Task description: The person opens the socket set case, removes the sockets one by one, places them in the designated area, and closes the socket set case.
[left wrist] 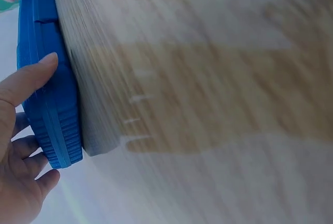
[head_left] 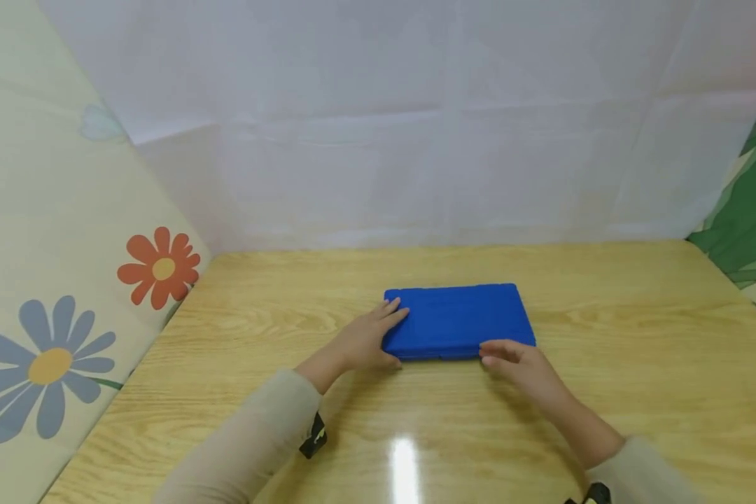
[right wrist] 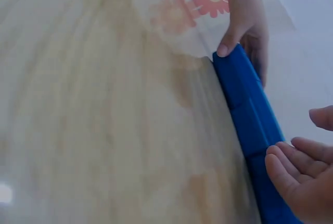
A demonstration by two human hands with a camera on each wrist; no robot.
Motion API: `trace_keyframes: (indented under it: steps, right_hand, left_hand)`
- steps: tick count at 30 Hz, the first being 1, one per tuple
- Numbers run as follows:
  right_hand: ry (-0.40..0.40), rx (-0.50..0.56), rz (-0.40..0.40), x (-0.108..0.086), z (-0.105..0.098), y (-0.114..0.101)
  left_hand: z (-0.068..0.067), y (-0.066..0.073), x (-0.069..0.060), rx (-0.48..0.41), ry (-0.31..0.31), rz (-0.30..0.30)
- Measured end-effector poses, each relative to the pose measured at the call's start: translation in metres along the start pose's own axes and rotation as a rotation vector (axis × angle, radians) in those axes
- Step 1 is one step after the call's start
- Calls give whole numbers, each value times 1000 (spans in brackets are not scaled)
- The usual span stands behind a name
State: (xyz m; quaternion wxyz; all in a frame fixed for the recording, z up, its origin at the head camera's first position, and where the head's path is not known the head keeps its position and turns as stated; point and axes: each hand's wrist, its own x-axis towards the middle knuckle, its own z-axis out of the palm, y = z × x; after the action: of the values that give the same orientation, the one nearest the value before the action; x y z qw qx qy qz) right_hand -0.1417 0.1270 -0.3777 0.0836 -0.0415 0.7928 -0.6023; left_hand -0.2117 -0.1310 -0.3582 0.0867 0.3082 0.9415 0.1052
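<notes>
A flat blue plastic case (head_left: 460, 318) lies closed on the wooden table, its long front side towards me. Its ribbed end (left wrist: 60, 133) shows in the left wrist view. My left hand (head_left: 370, 339) holds the case's left end, the thumb against the front side and the other fingers spread over the top and the end. At the front right corner is my right hand (head_left: 526, 367), its fingers loosely bent at the front edge (right wrist: 257, 135) of the case. In the right wrist view these fingertips meet or nearly meet the edge, with a gap between thumb and fingers.
The wooden table (head_left: 636, 364) reaches back to a white cloth (head_left: 453, 140) hanging behind it. A cloth with printed flowers (head_left: 50, 367) hangs at the left, and one with green leaves (head_left: 752, 217) at the right. Light glares off the table in front of me.
</notes>
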Motion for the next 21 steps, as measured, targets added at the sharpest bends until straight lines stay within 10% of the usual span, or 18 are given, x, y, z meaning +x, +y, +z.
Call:
trace_keyframes:
  steps: [6, 21]
  right_hand:
    - [4, 197, 155, 1, 12, 1]
    - [47, 451, 212, 0, 19, 2]
  left_hand:
    - [-2, 1, 0, 64, -11, 8]
    - [-9, 4, 3, 193, 8, 28]
